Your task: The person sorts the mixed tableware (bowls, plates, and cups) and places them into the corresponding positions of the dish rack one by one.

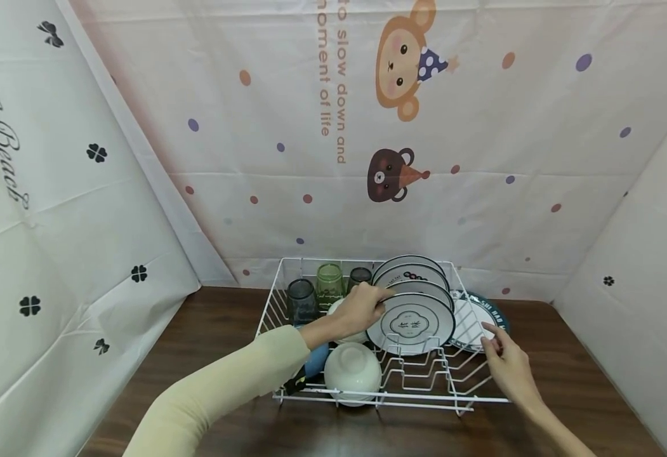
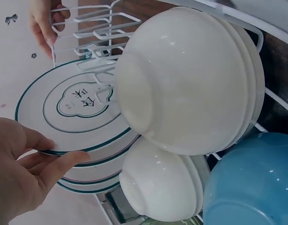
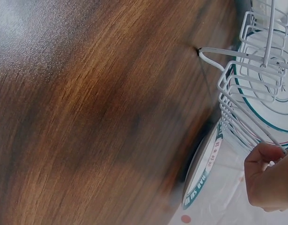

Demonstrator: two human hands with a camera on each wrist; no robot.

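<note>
Several white plates with dark green rims stand upright in a white wire dish rack. My left hand pinches the upper left rim of the front plate, which has a character design in its middle. The left wrist view shows the thumb and fingers on either side of that rim. At the rack's right side, my right hand grips the top wire, as the right wrist view also shows. Behind that side stands a larger plate with a green lettered border, outside the rack and leaning against the patterned cloth.
White bowls sit tipped on their sides in the rack's left half, beside a blue bowl. A dark glass, a green glass and another dark glass stand behind them. Under everything is a brown wooden table.
</note>
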